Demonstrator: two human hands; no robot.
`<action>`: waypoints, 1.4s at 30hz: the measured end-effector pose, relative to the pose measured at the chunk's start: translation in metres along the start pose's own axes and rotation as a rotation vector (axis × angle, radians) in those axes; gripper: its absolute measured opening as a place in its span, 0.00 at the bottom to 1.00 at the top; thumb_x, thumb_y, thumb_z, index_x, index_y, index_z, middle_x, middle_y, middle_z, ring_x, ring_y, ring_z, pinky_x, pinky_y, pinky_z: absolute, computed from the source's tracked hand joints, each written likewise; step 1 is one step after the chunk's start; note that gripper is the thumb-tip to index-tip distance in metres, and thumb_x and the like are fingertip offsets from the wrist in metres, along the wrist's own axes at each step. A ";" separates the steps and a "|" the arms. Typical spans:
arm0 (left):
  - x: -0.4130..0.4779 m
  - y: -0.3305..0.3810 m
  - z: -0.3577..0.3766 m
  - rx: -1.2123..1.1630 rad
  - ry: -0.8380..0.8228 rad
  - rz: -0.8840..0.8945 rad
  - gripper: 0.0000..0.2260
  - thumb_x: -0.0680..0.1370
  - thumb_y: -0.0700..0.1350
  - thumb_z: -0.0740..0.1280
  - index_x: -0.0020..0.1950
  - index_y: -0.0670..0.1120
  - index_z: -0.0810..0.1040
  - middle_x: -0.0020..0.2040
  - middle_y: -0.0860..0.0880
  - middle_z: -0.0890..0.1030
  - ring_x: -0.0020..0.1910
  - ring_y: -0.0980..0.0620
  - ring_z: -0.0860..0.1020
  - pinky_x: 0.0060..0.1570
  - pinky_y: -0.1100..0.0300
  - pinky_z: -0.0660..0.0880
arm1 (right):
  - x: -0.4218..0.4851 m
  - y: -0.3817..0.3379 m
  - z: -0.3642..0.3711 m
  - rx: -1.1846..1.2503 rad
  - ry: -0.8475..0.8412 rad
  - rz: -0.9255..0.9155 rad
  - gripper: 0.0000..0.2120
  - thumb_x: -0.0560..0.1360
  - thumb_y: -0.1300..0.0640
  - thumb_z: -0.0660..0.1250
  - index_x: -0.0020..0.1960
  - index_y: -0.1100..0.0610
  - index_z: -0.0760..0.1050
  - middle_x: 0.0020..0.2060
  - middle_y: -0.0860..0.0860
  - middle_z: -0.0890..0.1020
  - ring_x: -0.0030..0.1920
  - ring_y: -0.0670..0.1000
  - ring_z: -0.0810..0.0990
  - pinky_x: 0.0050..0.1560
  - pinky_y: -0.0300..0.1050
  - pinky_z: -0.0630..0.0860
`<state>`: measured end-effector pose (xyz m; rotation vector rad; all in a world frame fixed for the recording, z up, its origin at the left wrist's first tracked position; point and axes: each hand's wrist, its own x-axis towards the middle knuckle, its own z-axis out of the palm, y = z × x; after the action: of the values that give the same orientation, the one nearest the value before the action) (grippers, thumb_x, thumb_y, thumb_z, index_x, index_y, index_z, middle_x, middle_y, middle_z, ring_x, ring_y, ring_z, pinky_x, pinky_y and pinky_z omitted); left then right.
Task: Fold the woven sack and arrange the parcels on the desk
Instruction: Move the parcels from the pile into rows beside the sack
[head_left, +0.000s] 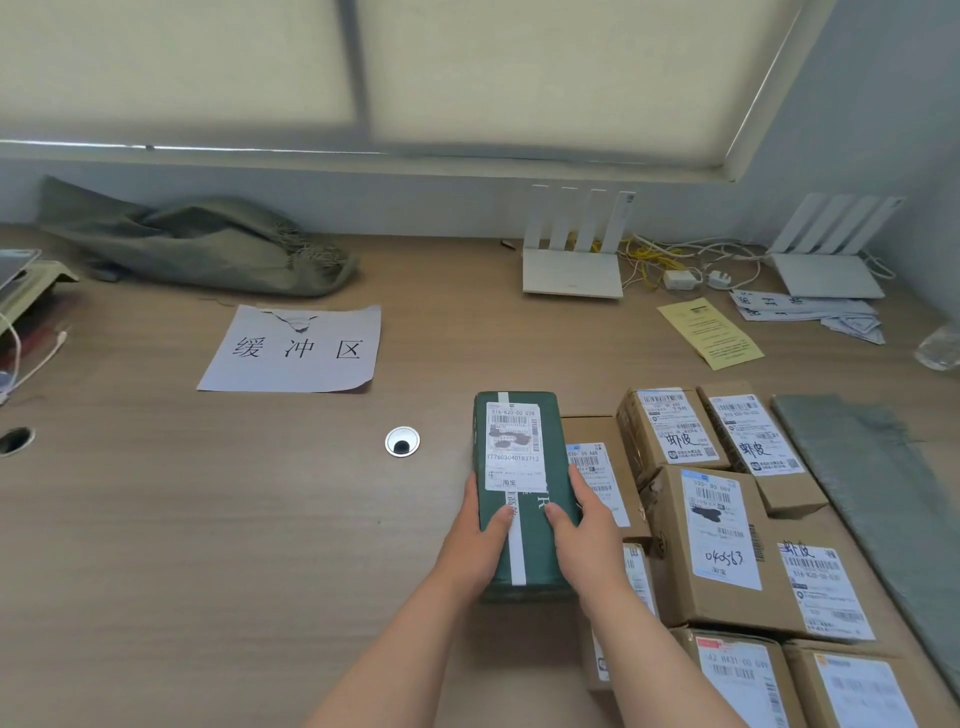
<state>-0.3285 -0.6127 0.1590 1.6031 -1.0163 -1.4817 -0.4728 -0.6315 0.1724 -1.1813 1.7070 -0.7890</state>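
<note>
A dark green parcel (519, 415) with a white shipping label lies lengthwise on the wooden desk (234, 519). My left hand (480, 540) grips its left side and my right hand (584, 530) its right side, thumbs on top. To its right, several brown cardboard parcels (727, 545) with labels sit packed together in rows. A flat, folded grey-green woven sack (862, 467) lies along the right edge of the desk beside them. A crumpled olive sack (197, 244) rests at the back left against the wall.
A paper sign with three printed characters (291, 349) lies left of centre. A cable grommet (402, 441) sits just left of the green parcel. Two white routers (574, 260) (831, 260), tangled cables, a yellow leaflet (711, 332) and loose papers occupy the back right.
</note>
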 end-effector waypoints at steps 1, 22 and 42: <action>0.001 -0.001 0.000 -0.002 0.001 -0.002 0.24 0.83 0.48 0.62 0.77 0.63 0.59 0.66 0.59 0.79 0.61 0.59 0.80 0.64 0.55 0.77 | 0.000 0.000 0.000 -0.001 0.005 -0.007 0.29 0.81 0.61 0.66 0.79 0.49 0.63 0.73 0.50 0.74 0.68 0.52 0.75 0.62 0.43 0.75; -0.148 0.051 -0.107 -0.137 0.196 0.111 0.17 0.78 0.40 0.67 0.60 0.61 0.77 0.60 0.59 0.80 0.62 0.60 0.77 0.59 0.61 0.74 | -0.158 -0.100 0.040 0.514 -0.061 -0.068 0.20 0.79 0.61 0.68 0.69 0.47 0.76 0.59 0.46 0.83 0.60 0.43 0.80 0.62 0.46 0.77; -0.335 -0.038 -0.423 -0.135 0.483 0.173 0.17 0.71 0.50 0.68 0.59 0.62 0.78 0.60 0.57 0.81 0.62 0.60 0.77 0.60 0.60 0.73 | -0.369 -0.170 0.311 0.359 -0.499 -0.020 0.19 0.77 0.58 0.70 0.65 0.41 0.78 0.57 0.45 0.84 0.58 0.46 0.82 0.62 0.51 0.77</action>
<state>0.0864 -0.2966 0.3043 1.6206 -0.7385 -0.9584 -0.0688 -0.3476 0.3073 -1.0364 1.0941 -0.7032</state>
